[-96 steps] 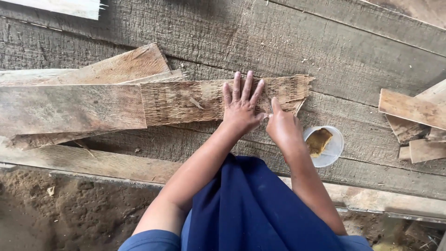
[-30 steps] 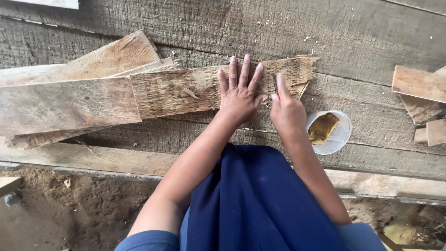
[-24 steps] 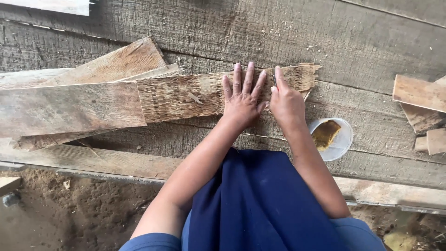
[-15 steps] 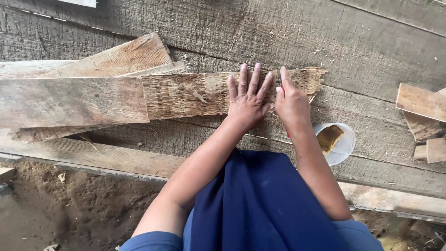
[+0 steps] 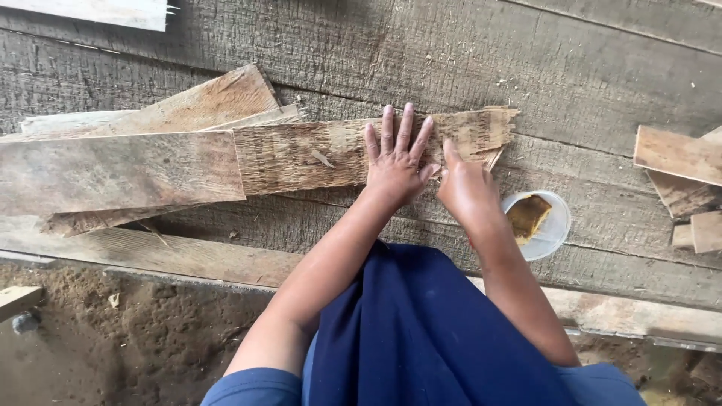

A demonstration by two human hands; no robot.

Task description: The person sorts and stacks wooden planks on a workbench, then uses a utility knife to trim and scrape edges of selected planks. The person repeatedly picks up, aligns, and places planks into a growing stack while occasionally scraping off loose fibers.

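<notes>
A floor (image 5: 466, 45) of wide grey planks fills the view; its near edge drops to bare soil (image 5: 135, 338) at lower left; open planking is seen above the work and between it and the offcuts (image 5: 677, 180) at the right edge. A stack of boards (image 5: 120, 169) lies at left; across it a rough, fibrous strip (image 5: 301, 154) is laid, its frayed end reaching right. A white bowl (image 5: 553, 225) holding a brown lump sits just beside the right wrist. The left hand (image 5: 395, 162) is pressed flat on the strip, fingers spread; the right hand (image 5: 466, 188) is laid beside it, fingers curled under, their grip not discernible.
</notes>
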